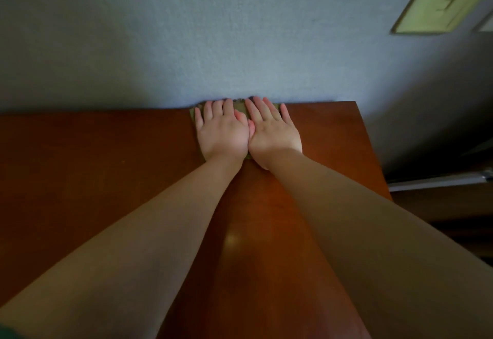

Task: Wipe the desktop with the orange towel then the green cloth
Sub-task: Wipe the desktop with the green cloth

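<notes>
A dull green cloth [239,109] lies flat on the reddish-brown wooden desktop [93,157], against the wall at the desk's far edge. My left hand [221,130] and my right hand [272,132] press down on it side by side, fingers straight and spread, thumbs touching. The hands cover most of the cloth; only its far edge and left corner show. No orange towel is in view.
A blue-grey wall [213,31] rises right behind the desk. The desk's right edge [373,157] drops off to dark furniture and a pale rail [440,180]. A yellowish framed panel [442,2] hangs at the upper right.
</notes>
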`<state>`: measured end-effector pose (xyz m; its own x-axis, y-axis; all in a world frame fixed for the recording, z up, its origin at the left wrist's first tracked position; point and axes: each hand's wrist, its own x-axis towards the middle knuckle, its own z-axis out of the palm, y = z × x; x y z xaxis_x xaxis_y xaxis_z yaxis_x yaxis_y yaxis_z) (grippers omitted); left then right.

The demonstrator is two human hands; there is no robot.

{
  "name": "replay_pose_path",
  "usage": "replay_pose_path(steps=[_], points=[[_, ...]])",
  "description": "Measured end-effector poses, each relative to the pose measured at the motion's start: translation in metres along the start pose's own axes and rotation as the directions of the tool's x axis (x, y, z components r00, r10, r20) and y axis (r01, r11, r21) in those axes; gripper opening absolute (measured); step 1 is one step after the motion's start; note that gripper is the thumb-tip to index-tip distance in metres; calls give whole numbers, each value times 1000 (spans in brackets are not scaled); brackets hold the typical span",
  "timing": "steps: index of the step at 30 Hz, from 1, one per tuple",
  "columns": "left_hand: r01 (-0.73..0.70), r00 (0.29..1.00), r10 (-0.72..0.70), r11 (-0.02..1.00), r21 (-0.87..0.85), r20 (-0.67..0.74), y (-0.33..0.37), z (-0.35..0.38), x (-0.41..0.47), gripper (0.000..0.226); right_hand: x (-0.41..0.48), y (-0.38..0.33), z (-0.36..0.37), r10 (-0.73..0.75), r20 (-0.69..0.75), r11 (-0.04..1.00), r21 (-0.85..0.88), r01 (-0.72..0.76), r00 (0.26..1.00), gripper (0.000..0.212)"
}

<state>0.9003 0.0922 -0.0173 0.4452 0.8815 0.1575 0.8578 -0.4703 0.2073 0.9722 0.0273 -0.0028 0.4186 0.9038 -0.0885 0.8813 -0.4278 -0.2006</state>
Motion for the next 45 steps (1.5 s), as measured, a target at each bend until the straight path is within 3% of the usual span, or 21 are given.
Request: replay_pose_path(steps=[6, 16, 45], points=[[-69, 993, 65, 997, 37, 100, 17, 0, -33, 55, -38, 15, 2, 56, 15, 998, -43, -55, 998, 51], [-95, 985, 89, 995, 32, 149, 11, -23, -139, 56, -142, 6, 18, 65, 12, 996, -64, -64, 998, 52], [-26, 989, 18, 998, 54, 149, -12, -63, -439, 55, -433, -23, 60, -13, 42, 996, -86, 17, 999, 53]])
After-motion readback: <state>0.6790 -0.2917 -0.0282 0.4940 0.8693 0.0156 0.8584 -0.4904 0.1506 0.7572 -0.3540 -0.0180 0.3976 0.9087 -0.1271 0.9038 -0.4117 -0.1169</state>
